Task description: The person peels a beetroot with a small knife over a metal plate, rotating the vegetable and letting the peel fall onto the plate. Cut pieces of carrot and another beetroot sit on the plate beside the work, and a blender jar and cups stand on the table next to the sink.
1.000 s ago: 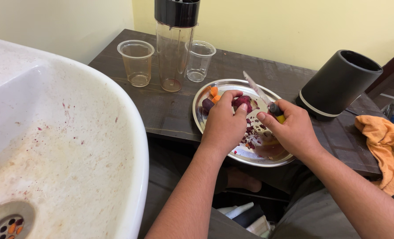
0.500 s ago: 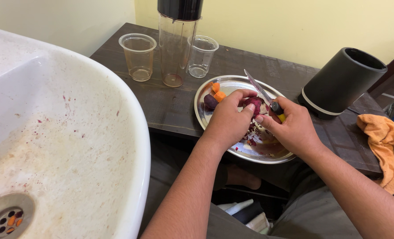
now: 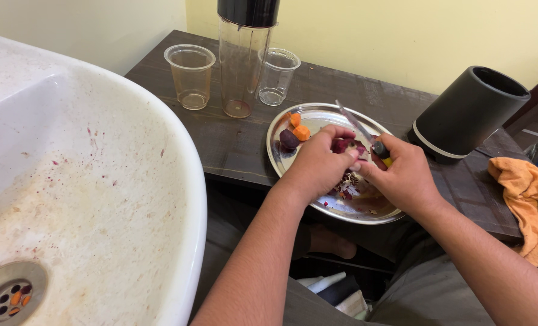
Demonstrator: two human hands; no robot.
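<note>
Left hand (image 3: 317, 163) arched over the steel plate (image 3: 281, 158), fingers curled tight around a purple beet piece (image 3: 346, 145) held just above the plate's middle (only its top shows past the knuckles). Right hand (image 3: 402, 175) pressed close against it, fingers wrapped round a knife (image 3: 361, 130) with its blade angled up and away toward the far rim. Carrot chunks (image 3: 298, 127) and another dark beet piece (image 3: 289, 139) at the plate's far left, peelings (image 3: 349, 184) below the hands, all on the dark wooden surface (image 3: 233, 142).

Dark wooden table (image 3: 233, 145): steel plate (image 3: 317, 113), cups (image 3: 189, 75), orange cloth (image 3: 525, 199).
</note>
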